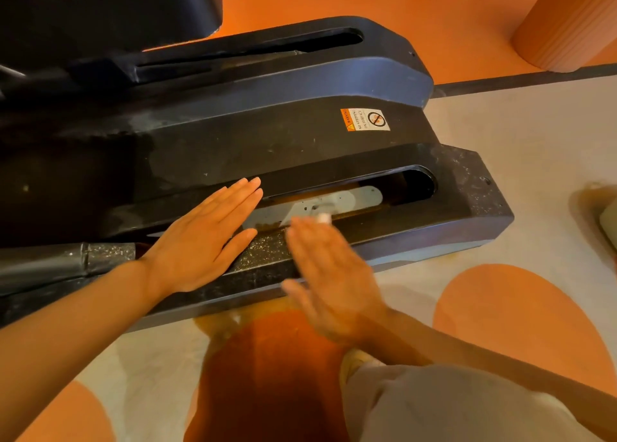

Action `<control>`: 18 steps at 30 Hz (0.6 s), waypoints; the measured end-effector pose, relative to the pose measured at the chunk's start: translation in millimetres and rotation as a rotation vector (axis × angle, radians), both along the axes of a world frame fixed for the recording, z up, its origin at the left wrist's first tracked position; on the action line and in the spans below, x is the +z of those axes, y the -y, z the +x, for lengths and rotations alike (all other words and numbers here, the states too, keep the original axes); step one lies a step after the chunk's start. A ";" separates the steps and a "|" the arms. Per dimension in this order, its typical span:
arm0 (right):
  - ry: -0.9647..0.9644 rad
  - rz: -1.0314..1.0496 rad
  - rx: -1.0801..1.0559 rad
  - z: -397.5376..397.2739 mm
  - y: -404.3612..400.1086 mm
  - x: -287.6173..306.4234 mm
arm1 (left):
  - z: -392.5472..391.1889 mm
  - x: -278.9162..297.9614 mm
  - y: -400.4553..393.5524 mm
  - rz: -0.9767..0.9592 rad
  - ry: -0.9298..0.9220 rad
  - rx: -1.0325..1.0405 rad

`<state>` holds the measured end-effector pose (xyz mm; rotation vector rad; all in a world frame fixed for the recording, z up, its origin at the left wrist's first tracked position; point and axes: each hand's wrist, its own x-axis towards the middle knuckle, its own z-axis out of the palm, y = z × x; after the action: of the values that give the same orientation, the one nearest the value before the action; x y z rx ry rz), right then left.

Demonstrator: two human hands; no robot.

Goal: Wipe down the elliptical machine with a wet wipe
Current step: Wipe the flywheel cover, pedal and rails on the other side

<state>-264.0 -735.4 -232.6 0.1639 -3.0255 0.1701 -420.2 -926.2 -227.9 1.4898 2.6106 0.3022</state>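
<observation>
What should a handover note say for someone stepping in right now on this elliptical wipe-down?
Left hand: flat, fingers straight, resting on the elliptical's near rail by the slot.
Right hand: blurred, fingers straight over the rail's edge; a small white bit at the fingertips may be the wipe, cannot tell.
Done: unclear; smears show on the middle cover near the warning sticker.
Left: white specks on the near rail and its far end; slot area.
</observation>
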 end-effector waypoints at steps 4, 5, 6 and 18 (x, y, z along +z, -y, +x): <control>0.031 0.004 0.231 -0.8 3.0 -4.6 | -0.8 -0.1 0.6 0.018 0.009 -0.003; 0.038 -0.005 0.215 2.4 -3.6 -4.2 | -1.3 0.2 1.0 0.017 0.019 -0.002; 0.040 -0.022 0.171 7.4 -11.4 -3.4 | -1.9 0.6 1.4 0.012 0.030 -0.003; 0.043 0.046 -0.236 1.2 -22.6 14.9 | -1.3 -1.3 -0.9 0.006 0.091 0.024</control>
<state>-262.8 -712.8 -217.7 -0.1955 -3.0597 0.0843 -421.4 -925.4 -229.3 1.4127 2.5605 0.3720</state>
